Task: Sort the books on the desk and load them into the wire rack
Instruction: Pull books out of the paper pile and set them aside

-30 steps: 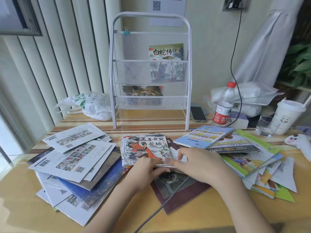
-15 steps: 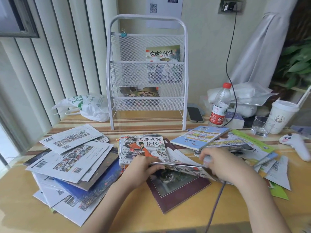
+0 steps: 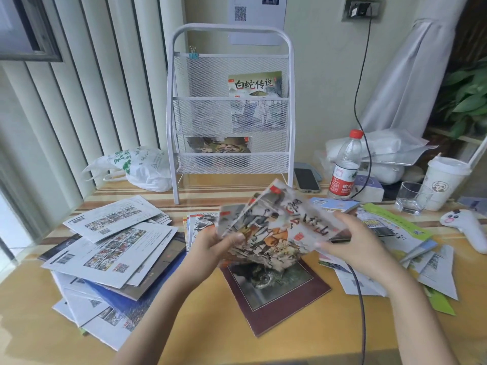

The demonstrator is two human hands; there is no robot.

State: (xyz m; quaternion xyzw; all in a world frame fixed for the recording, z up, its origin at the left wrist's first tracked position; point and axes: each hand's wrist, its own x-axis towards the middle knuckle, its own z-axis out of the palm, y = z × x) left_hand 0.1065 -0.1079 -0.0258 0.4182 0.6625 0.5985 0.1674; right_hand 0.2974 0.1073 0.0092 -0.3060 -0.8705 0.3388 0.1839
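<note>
I am holding a fanned bunch of picture books (image 3: 276, 227) above the surface (image 3: 210, 325), left hand (image 3: 210, 246) pinching one edge, right hand (image 3: 353, 246) curling round the other, probably to square them for the wire rack (image 3: 232, 101) beyond my fingers. The covers are blurring; the books beneath them are partly hidden.

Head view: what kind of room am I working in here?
Probably a home or small-office desk by a window. Vertical blinds hang on the left, a white wire rack stands against the wall, and a water bottle, paper cup and phone sit among loose books.
</note>
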